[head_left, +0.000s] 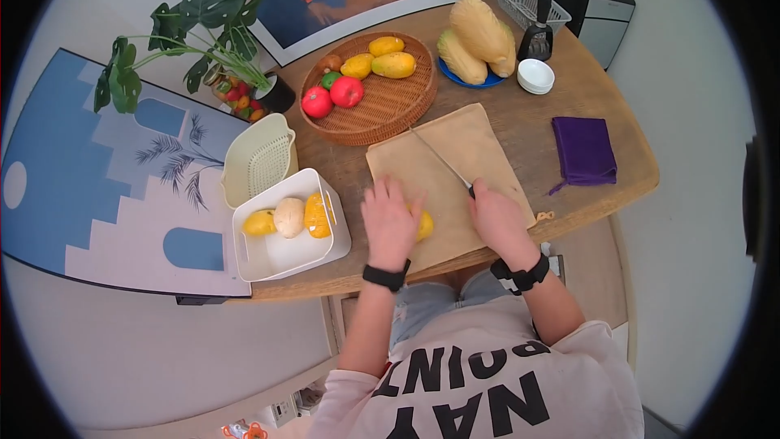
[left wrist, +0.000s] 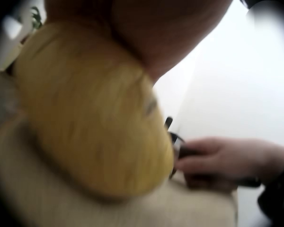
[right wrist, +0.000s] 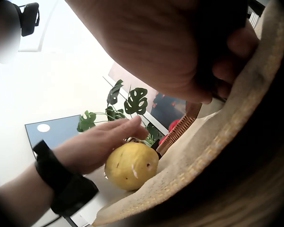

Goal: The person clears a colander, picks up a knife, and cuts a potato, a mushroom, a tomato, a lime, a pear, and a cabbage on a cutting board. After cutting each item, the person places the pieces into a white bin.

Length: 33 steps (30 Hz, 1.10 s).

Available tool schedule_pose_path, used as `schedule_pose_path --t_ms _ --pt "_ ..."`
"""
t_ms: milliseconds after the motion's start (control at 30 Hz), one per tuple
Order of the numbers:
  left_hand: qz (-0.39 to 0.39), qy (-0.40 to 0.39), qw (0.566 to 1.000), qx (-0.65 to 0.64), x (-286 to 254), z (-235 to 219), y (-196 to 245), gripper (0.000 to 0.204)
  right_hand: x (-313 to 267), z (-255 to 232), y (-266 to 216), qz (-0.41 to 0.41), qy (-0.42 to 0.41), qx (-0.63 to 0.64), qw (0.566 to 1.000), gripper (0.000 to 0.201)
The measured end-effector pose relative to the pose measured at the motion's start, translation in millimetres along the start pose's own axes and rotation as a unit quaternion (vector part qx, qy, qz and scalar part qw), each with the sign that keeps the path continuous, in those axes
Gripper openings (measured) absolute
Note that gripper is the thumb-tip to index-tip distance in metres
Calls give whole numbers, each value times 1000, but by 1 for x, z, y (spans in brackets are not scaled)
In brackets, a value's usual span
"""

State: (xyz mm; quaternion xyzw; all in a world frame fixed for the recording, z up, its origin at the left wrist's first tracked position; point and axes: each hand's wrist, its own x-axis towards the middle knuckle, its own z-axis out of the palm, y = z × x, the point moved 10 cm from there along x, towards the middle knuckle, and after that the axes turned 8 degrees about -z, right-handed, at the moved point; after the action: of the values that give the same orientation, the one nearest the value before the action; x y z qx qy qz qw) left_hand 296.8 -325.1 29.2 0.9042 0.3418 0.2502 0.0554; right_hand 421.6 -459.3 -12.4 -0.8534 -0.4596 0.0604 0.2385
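Observation:
My left hand [head_left: 390, 219] lies over a yellow potato [head_left: 425, 225], its fingers stretched out and blurred in the head view. In the right wrist view that hand rests along the top of the potato [right wrist: 131, 165], with the thumb straight. From the left wrist the potato [left wrist: 97, 113] looks large beneath the palm. My right hand [head_left: 497, 219] grips the black handle of a knife [head_left: 439, 156], whose long blade points up and left across a tan cloth [head_left: 479, 142]. The potato sits at the near part of this cloth, left of the knife hand.
A white bin [head_left: 280, 256] with yellow and pale produce stands left, beside a cream colander [head_left: 262, 158]. Behind the cloth sit a wicker tray [head_left: 382, 106] of fruit and vegetables, squashes [head_left: 479, 41] on a blue plate and white bowls [head_left: 535, 76]. A purple cloth [head_left: 583, 151] lies right.

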Motion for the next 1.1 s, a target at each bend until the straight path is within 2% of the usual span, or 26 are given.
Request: schedule_pose_path --t_ms 100,200,300,400,500,567,633,700,800,833,933,967,1033,1100 --pt "4 -33 999 14 -7 -3 15 47 -4 -1 1 6 -2 7 1000 17" --pt "6 -137 990 19 -11 7 20 51 0 6 5 -3 -19 -6 1000 17" --pt "41 -182 981 -46 -14 5 20 54 0 7 6 2 -21 17 1000 19" --pt "43 -194 976 -87 -13 11 17 54 0 6 6 2 -21 16 1000 19" --pt "-23 -111 987 -118 -9 -21 0 53 1 10 9 5 -23 17 1000 18" --pt "-75 6 991 -112 -10 -66 -26 56 0 6 9 -1 -8 27 1000 18" --pt "-111 108 986 -59 -12 -118 -56 56 -1 6 9 -3 -10 31 999 18" --pt "-154 163 974 23 -19 -151 -98 56 1 8 7 -1 -24 34 999 18" --pt "-270 117 950 101 -29 -164 -150 55 1 4 5 30 -61 30 997 16" --pt "-268 99 947 149 -37 -155 -171 53 2 4 5 17 -43 33 998 17" --pt "-136 203 957 159 -40 -162 -124 48 2 9 9 -4 -2 36 999 19" --pt "-131 198 968 80 -40 -154 -112 41 1 9 10 -3 -2 32 999 19" --pt "-74 122 988 -56 -33 -119 -75 36 2 7 7 -2 -5 23 1000 19" --pt "-53 -16 988 -144 -21 -76 -29 34 1 5 5 2 -9 15 1000 20"
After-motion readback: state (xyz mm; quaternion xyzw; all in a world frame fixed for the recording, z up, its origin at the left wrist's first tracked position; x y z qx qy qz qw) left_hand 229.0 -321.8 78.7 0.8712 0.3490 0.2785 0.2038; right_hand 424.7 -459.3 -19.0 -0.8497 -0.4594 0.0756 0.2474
